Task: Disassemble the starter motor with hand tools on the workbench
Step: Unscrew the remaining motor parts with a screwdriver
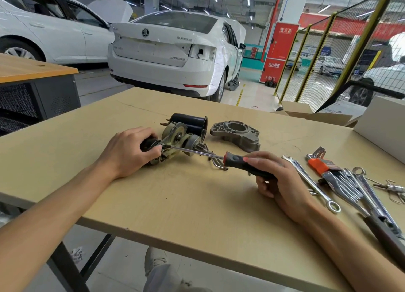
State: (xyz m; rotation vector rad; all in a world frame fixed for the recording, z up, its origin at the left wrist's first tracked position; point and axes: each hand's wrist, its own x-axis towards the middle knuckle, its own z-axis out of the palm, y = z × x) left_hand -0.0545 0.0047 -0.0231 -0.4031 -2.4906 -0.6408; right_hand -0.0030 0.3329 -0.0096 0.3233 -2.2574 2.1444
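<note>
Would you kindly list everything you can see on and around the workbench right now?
starter motor assembly: one, black and cream, bench centre
motor housing: one, black, behind assembly
end bracket: one, grey, right of housing
screwdriver: one, red-black handle, tip at assembly
spanners: several, chrome, bench right
hex keys: one set, orange holder, beside spanners
workbench: one, pale wood
cars: at least two, white, behind
left hand: grips assembly
right hand: grips screwdriver handle
</note>
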